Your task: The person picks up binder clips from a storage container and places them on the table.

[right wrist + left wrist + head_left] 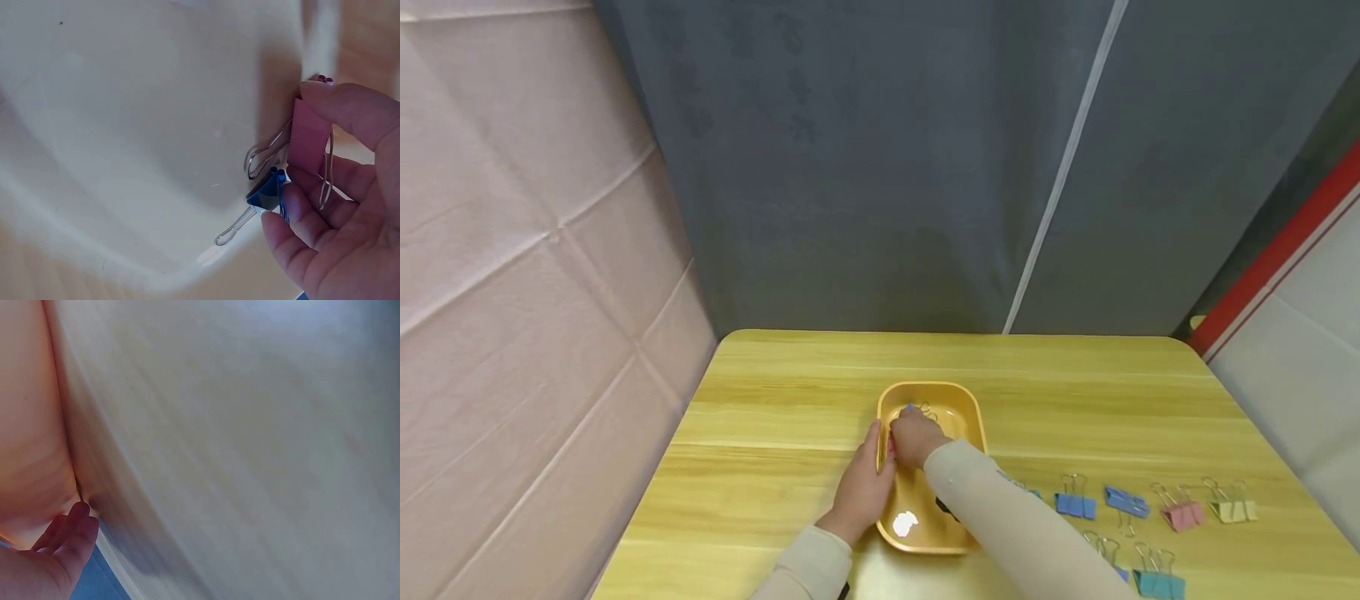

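A yellow-orange tray (932, 542) stands on the table, and my left hand (861, 492) grips its left wall. The left wrist view shows the fingers (75, 534) straight along the tray's outer side. My right hand (916, 437) reaches inside the tray near that wall. Its thumb and fingers pinch a pink binder clip (309, 134), whose wire handles spread to both sides. Right beside it, at the fingertips, is a blue binder clip (265, 192) with one wire handle pointing out. Whether these clips bite on the tray wall I cannot tell.
To the right of the tray lie several binder clips on the table: blue (1076, 506), another blue (1127, 502), pink (1183, 515), cream (1234, 510) and teal (1160, 583). My right forearm partly covers others. A dark curtain (880, 167) hangs behind the table.
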{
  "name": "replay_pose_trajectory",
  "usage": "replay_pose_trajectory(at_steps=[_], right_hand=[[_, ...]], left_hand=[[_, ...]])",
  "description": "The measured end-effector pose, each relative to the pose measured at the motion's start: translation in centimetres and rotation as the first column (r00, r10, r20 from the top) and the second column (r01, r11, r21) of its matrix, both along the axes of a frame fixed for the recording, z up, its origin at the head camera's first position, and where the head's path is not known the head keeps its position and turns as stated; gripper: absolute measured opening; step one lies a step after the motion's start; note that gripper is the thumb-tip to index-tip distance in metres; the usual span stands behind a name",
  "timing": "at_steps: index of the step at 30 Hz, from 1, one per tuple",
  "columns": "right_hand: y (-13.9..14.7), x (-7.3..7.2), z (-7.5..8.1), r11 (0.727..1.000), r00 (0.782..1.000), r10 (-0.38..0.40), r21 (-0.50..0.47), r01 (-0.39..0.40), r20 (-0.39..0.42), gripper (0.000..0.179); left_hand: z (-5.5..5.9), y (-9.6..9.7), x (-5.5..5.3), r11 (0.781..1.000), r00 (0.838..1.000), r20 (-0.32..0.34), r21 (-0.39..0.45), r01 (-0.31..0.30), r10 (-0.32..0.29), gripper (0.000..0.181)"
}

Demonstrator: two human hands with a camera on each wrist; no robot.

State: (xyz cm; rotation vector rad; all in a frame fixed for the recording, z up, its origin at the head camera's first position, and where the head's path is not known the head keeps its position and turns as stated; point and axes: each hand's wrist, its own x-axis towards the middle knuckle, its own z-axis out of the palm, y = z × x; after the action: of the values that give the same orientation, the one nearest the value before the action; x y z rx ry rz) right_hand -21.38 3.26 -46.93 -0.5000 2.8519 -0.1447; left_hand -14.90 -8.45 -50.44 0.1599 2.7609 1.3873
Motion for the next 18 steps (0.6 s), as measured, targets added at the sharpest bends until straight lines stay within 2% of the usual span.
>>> replay_pose_trajectory(at_steps=[14,18], right_hand=[[0.35,0.1,0.56,0.998,1.0,-0.015,-0.067,0.016,0.01,0.01],[0.58,0.06,0.79,0.994,1.0,-0.005,-0.108,0.004,-0.009,0.012]], left_hand=[[-0.12,-0.12,-0.13,1.0,1.0,0.017,0.009,0.008,-0.008,0.06],[-0.15,-0.17,-0.12,1.0,1.0,-0.001,-0.004,0.012,-0.012,0.06]])
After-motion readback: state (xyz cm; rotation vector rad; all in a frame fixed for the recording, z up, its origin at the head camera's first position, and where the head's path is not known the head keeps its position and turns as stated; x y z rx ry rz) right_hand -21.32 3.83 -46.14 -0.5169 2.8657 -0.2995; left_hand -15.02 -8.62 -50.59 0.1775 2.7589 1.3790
